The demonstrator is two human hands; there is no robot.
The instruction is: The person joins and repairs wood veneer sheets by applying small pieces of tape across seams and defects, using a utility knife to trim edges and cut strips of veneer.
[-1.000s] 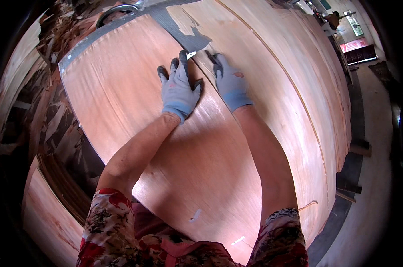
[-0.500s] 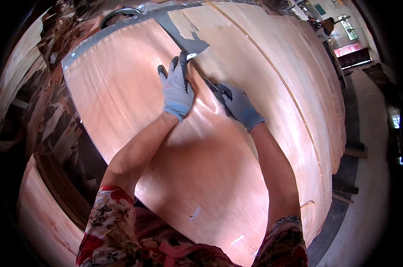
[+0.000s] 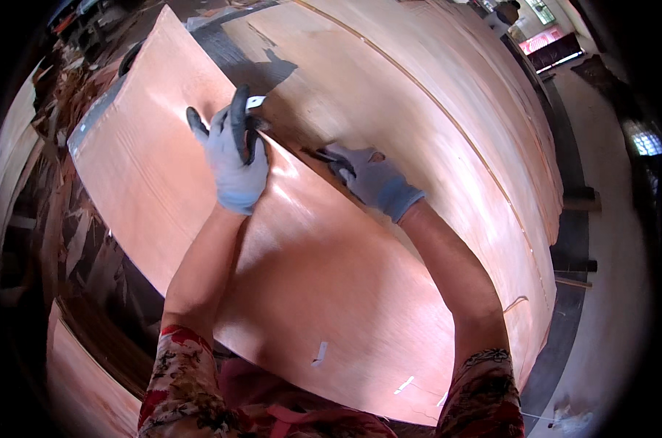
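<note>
A thin reddish wood veneer sheet [image 3: 323, 248] slants across the pale stack in front of me, its right edge raised. My left hand [image 3: 236, 157], in a grey glove with dark fingertips, is closed at that edge with some fingers spread over the top face. A small white strip [image 3: 255, 102] sticks out by its forefinger. Just right of the edge, my right hand [image 3: 371, 175], gloved alike, has curled fingers over the paler veneer [image 3: 360, 95]. Something dark and narrow shows at its fingertips; I cannot make out what it is.
Dark grey patches [image 3: 232, 58] show at the far end of the stack. A thin brown strip [image 3: 418, 80] runs along the pale veneer. Torn veneer scraps [image 3: 82, 212] lie at the left, near another stack [image 3: 90, 365]. White tape pieces [image 3: 320, 353] stick to the reddish sheet.
My left hand has moved left with the reddish sheet's edge, and the sheet's far corner now stands up. My right hand has shifted slightly left. The whole view has shifted a little.
</note>
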